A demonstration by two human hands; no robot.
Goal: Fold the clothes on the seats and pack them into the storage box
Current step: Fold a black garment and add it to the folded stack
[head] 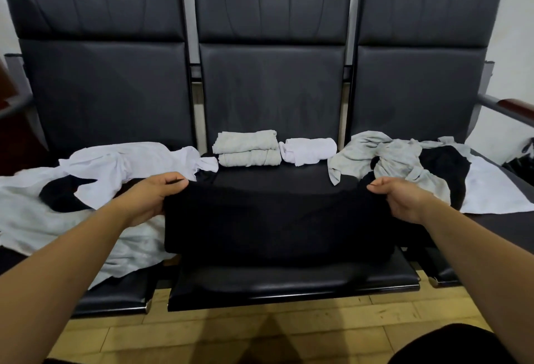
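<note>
A soft, limp black garment (277,225) is pinched at its far corners by the closed fingers of the left hand (153,199) and right hand (401,199) over the middle seat (289,285); it should drape and fold easily.

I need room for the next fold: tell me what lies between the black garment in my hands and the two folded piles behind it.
Head view: only bare black seat cushion separates the black garment from the folded grey pile and folded white pile.
</note>
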